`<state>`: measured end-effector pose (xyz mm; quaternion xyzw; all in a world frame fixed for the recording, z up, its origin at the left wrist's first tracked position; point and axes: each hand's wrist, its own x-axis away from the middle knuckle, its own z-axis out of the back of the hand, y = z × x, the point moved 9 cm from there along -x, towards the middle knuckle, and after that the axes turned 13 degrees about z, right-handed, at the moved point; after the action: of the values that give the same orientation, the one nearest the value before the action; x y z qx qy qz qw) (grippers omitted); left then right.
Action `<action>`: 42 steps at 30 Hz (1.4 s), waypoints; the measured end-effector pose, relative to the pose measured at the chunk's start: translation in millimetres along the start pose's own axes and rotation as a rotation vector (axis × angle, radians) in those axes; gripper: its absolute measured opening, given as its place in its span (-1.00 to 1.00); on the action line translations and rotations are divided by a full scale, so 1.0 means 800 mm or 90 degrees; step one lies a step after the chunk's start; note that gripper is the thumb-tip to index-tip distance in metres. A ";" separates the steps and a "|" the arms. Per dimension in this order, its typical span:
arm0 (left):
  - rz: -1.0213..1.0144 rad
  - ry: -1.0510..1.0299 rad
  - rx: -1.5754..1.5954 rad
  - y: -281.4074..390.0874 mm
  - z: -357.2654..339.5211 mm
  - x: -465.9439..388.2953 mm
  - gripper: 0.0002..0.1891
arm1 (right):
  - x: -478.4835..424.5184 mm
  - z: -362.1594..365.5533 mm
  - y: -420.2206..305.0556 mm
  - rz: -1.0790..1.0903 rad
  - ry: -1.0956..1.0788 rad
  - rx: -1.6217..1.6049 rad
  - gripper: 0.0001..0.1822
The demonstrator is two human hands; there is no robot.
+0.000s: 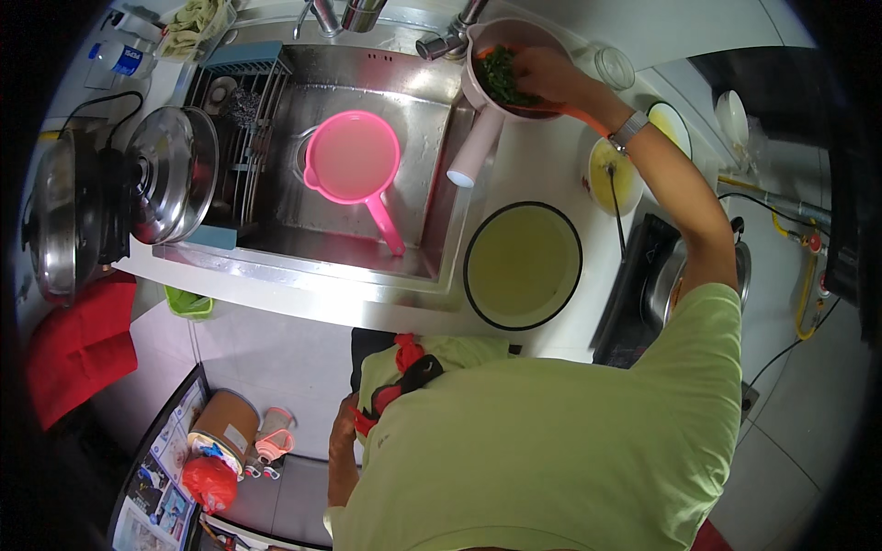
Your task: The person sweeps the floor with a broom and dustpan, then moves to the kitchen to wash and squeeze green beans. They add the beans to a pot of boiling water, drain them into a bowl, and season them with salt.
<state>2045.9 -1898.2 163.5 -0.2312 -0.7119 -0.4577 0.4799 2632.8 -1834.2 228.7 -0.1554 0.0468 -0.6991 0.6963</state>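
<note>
My right hand (544,72) reaches into a pale pink pot (472,86) at the sink's back right corner. Its fingers touch chopped leafy greens (493,76); whether they grip any is hidden. An orange-red edge shows inside this pot, whose thick handle (477,148) points toward me. Down beside my body is my left hand (342,427), partly covered by the green shirt, so its fingers are unclear. In the steel sink (422,138) rests a bright pink scoop (384,224). A dark-rimmed basin (581,265) of cloudy yellowish liquid stands on the counter.
Under my right forearm sits a bowl of yellow liquid (603,182) with a dark-handled utensil (615,200). A black cooktop (620,293) bears a steel pan. Left stand a dish rack (255,148) and steel lid (165,179). A glass jar (613,67) is behind; taps (324,17) overhang the sink.
</note>
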 end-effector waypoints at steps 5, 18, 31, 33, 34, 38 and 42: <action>0.120 -0.037 0.086 -0.118 0.009 -0.043 -0.56 | 0.007 0.046 0.026 -0.060 0.133 -0.020 -0.82; 0.134 0.029 -0.051 -0.060 0.007 -0.021 -0.58 | -0.019 0.022 0.046 -0.038 0.120 -0.118 -0.68; 0.139 0.005 0.030 -0.115 0.010 -0.036 -0.60 | -0.035 -0.017 0.086 -0.125 0.008 0.052 -0.63; 0.119 0.015 0.001 -0.115 0.009 -0.036 -0.59 | -0.037 -0.022 0.086 -0.159 -0.048 0.147 -0.64; 0.110 0.021 -0.011 -0.113 0.008 -0.035 -0.59 | -0.040 -0.019 0.077 -0.146 -0.045 0.132 -0.66; 0.126 0.019 -0.081 -0.100 0.000 -0.031 -0.56 | -0.053 0.001 0.038 0.051 0.068 0.007 -0.74; 0.001 0.057 -0.211 -0.114 0.006 -0.034 -0.54 | -0.046 0.002 0.047 0.148 0.137 0.014 -0.75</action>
<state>1985.1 -1934.0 99.1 -0.2872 -0.6042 -0.5782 0.4671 2668.4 -1798.2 214.1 -0.0655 0.1314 -0.6268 0.7652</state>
